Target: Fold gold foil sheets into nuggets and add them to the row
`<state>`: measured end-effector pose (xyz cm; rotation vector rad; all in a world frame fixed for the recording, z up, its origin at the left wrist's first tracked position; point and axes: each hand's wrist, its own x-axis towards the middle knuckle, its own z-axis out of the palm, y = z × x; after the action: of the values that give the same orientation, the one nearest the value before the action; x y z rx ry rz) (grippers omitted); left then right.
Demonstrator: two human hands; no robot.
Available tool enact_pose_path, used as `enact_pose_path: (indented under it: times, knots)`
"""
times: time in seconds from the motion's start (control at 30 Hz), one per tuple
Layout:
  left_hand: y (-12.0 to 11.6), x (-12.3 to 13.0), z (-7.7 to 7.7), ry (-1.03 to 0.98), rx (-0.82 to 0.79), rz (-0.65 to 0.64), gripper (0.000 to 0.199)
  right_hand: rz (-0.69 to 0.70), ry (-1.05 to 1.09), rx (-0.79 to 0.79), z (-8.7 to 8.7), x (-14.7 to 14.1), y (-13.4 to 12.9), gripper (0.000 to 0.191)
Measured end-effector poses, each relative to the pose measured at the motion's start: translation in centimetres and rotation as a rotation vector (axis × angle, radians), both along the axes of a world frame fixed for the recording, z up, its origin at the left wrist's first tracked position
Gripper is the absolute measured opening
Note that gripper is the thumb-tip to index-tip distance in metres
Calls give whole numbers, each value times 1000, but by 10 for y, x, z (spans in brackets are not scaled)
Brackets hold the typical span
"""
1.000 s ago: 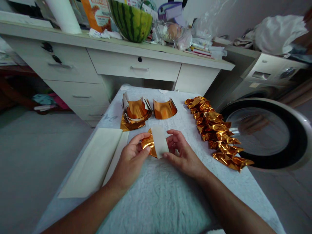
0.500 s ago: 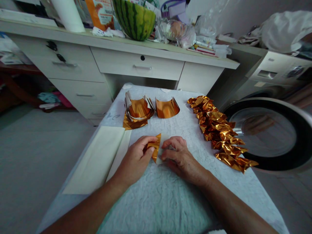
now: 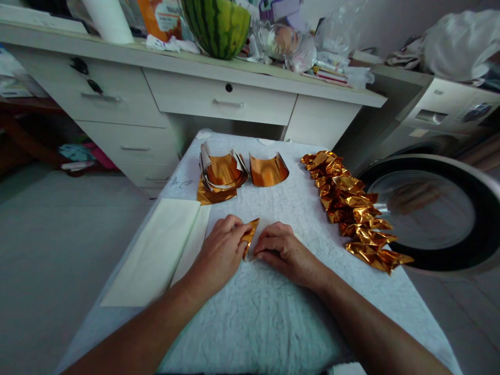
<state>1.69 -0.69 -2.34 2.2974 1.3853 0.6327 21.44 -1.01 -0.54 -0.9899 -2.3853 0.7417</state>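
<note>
My left hand (image 3: 224, 250) is closed on a small folded piece of gold foil paper (image 3: 250, 237), held just above the cloth-covered table. Pale, thin paper (image 3: 255, 245) sticks out from the foil's right side. The fingers of my right hand (image 3: 283, 252) pinch the edge of that pale paper. Beyond the hands lie a curled stack of gold foil sheets (image 3: 222, 172) and a single curved gold sheet (image 3: 269, 171). Left of my left hand, pale paper sheets (image 3: 156, 255) lie flat. A row of twisted gold foil pieces (image 3: 347, 200) runs along the right side.
A white desk with drawers (image 3: 222, 94) stands behind the table (image 3: 250, 328). On it are a cut watermelon (image 3: 219, 28), a white roll (image 3: 107, 21) and plastic bags. At right, a washing machine's round door (image 3: 422, 211) hangs open beside the table edge.
My left fingers have moved further over the foil, covering more of it. My right fingers have drawn together and moved slightly left on the pale paper. The camera view has shifted a little.
</note>
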Motion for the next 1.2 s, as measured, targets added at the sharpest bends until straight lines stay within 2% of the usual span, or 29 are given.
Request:
enact_pose_path:
  times: [0.1,0.2,0.43,0.67,1.2]
  knots:
    - [0,0,3,14,-52,-49,27,-30,-3,-16,0,-3,0,10]
    - [1,-1,7,77,-31,-78,25,-142,-29,-34,-3,-7,-1,5]
    - [-1,-4,11,78,-45,-91,32,-302,-69,-60,-6,-16,-2,6]
    - [-5,-4,8,35,-46,-93,30,-359,-112,-39,-7,-22,-2,6]
    - [-2,-5,7,-67,-54,-117,30,-368,-159,-11,-9,-24,-3,7]
